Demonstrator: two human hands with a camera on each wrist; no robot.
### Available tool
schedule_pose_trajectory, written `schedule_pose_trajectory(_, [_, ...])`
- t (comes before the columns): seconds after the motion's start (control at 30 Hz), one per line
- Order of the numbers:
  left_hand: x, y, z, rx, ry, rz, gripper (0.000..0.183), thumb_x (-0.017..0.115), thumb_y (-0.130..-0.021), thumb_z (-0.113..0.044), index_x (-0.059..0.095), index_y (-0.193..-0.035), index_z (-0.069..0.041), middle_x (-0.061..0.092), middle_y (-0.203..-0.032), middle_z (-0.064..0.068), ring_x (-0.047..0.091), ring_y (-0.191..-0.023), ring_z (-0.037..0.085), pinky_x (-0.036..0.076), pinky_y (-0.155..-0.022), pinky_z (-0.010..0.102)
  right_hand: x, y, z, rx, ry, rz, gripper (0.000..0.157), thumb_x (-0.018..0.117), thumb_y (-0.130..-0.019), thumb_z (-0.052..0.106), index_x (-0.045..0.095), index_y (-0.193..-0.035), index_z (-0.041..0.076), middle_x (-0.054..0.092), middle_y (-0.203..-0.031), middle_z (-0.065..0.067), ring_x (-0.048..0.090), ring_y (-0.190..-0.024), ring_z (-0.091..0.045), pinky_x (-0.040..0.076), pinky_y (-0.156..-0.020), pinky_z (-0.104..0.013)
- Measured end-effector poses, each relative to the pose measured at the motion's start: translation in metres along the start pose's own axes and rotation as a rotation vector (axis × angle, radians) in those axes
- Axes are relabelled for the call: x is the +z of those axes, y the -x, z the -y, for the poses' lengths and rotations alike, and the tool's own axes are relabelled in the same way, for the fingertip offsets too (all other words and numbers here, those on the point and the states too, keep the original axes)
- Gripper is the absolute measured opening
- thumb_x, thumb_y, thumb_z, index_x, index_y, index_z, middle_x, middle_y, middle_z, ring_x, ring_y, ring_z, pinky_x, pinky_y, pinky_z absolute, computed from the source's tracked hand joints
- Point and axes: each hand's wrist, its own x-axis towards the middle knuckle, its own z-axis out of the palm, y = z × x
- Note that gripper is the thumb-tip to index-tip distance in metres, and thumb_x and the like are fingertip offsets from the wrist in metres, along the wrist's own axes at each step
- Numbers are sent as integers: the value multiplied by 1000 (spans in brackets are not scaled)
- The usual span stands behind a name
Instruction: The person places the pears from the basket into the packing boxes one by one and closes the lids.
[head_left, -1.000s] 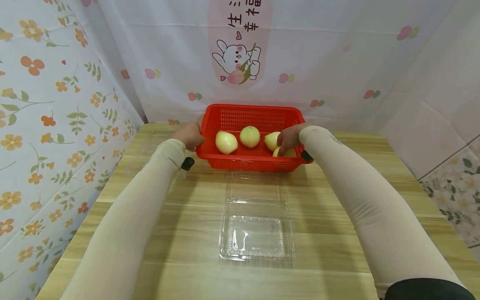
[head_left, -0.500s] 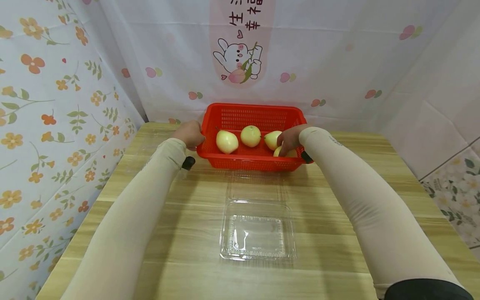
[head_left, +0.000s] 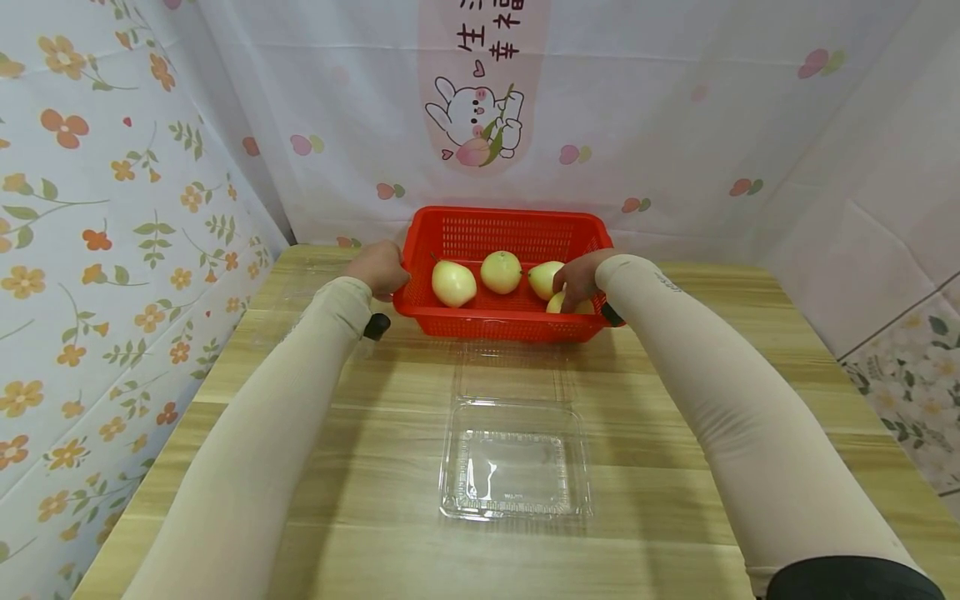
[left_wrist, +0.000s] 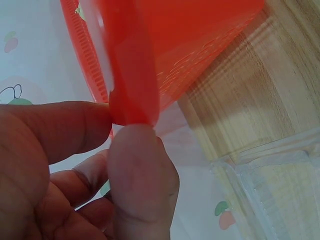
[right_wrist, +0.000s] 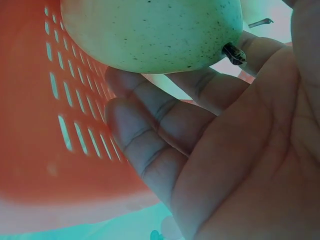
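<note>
Curling down over one pear [head_left: 555,303], the fingers of our right hand [head_left: 583,279] are narrowed round it and cover much of it; how firmly they press, we cannot tell. That pear lies inside the red basket [head_left: 450,327], at about four o'clock from the basket's middle. In the right wrist view we see its speckled skin and dark stem close to our fingers, with the perforated red wall just beside our fingertips.

Three more pears share the basket: a round-looking pear [head_left: 500,272] near the middle, a second pear [head_left: 543,281] at three o'clock beside our right hand, and a stemmed pear [head_left: 453,284] at nine o'clock. Also at nine o'clock, our left hand [head_left: 378,268] pinches the basket's rim between thumb and finger, as the left wrist view shows.

At six o'clock from the basket, a clear plastic container [head_left: 513,467] lies unfolded on the wooden table [head_left: 390,542], its lid flap [head_left: 512,375] reaching toward the basket's near wall. Beige sleeves [head_left: 255,450] cover both our arms. At twelve o'clock hangs a pale cloth [head_left: 337,92] printed with a rabbit and writing; toward ten o'clock we have a flower-patterned cloth [head_left: 82,200].
</note>
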Motion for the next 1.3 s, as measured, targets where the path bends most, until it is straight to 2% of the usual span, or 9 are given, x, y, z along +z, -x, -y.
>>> schedule_pose_trajectory(0.27, [0,2,0,-6,7,1,16,50,-91,-1,54,-106,5,60,-97,17,61,-74,25,58,-79,42,0,-2,-1,-7,-41,10,70,79,-83,28,48,-145,20,42,-139,-16,36,-123,-36,51,-88,-47])
schedule_pose_trajectory(0.47, [0,2,0,7,6,-1,17,49,-91,-1,54,-106,5,61,-96,16,62,-73,24,58,-77,41,0,-4,-2,-9,-88,29,71,80,-83,26,47,-146,19,44,-136,-15,36,-123,-37,52,-88,-45])
schedule_pose_trajectory(0.63, [0,2,1,10,7,-8,15,50,-92,-1,54,-105,5,60,-96,16,62,-73,24,59,-72,38,0,-3,-2,-12,-75,25,69,79,-83,26,48,-145,20,43,-136,-15,36,-122,-36,52,-87,-45])
schedule_pose_trajectory(0.93, [1,-2,2,13,-8,-5,14,50,-91,-2,54,-103,5,61,-94,16,62,-69,22,59,-73,39,3,1,0,-26,-37,12,62,73,-87,23,49,-144,18,44,-136,-16,40,-121,-34,49,-89,-43])
schedule_pose_trajectory(1.17, [1,-5,4,9,-13,-10,11,50,-90,-1,56,-99,4,61,-90,15,61,-64,20,59,-70,38,3,1,-2,-30,-40,12,63,74,-86,24,49,-143,18,45,-133,-16,41,-120,-34,50,-87,-42])
schedule_pose_trajectory(1.3, [1,-3,3,6,-6,-13,13,50,-91,-2,55,-101,4,61,-92,15,61,-67,21,59,-72,39,3,-2,-4,-44,1,11,64,74,-86,27,48,-144,17,46,-133,-16,41,-120,-34,49,-89,-44])
